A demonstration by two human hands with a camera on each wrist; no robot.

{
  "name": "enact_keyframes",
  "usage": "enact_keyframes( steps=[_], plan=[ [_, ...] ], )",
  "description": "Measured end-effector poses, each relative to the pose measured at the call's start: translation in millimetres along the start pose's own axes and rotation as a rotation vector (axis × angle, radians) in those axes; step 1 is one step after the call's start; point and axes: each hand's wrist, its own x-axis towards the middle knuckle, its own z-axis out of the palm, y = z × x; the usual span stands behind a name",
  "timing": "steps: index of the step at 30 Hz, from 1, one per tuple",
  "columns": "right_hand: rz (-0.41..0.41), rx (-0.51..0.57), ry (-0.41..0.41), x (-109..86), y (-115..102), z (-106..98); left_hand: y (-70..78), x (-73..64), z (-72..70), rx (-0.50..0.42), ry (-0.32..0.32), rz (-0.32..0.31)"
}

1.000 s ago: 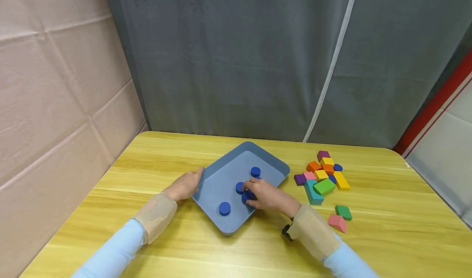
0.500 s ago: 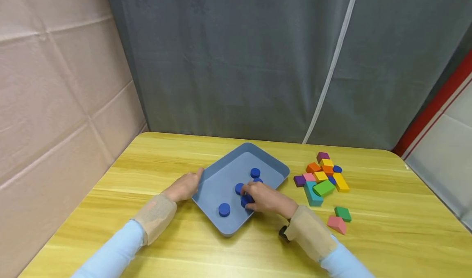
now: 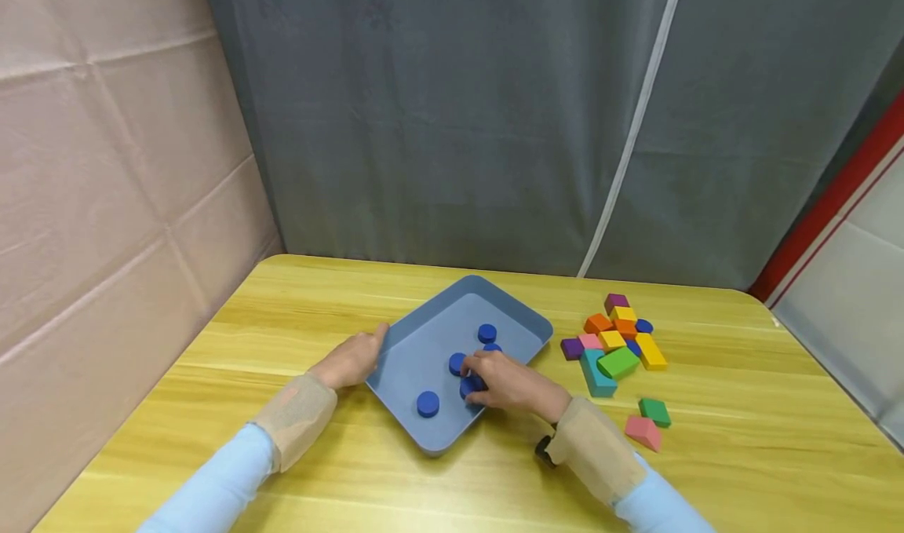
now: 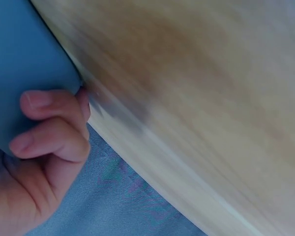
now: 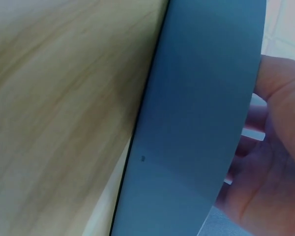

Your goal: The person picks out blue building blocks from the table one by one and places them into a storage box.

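Note:
A blue-grey tray [image 3: 406, 325] lies at an angle on the wooden table. At its left rim my left hand [image 3: 351, 359] grips the wall; the left wrist view has curled fingers [image 4: 54, 104] against the tray's outside. My right hand [image 3: 512, 382] reaches over the near right wall, thumb and fingers curled about a blue round block [image 3: 468, 388] on the tray floor. My palm partly hides that block, and the right wrist view has the tray wall covering the fingertips. Around it lie more blue round blocks: one [image 3: 428, 404] nearer, one [image 3: 457, 363] beside my fingers, one [image 3: 487, 333] farther back.
Right of the tray sits a cluster of coloured blocks, among them a teal arch block [image 3: 597, 374], a light green block [image 3: 617, 363] and a yellow block [image 3: 650, 352]. Nearer lie a green block [image 3: 655, 412] and a pink block [image 3: 643, 432]. A grey curtain [image 3: 438, 125] hangs behind the table.
My right hand has shifted slightly toward the tray's near side, and the blue round block at its fingers with it. Another blue round block behind my knuckles shows more. My left hand keeps its place.

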Motion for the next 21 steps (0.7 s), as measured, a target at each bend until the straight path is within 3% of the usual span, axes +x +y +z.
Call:
enact_keyframes(
  steps=[21],
  plan=[
    [-0.052,0.027,0.111,-5.5,0.7,-4.5,0.2,0.4,0.2,-0.004,-0.022,-0.025]
  ],
)
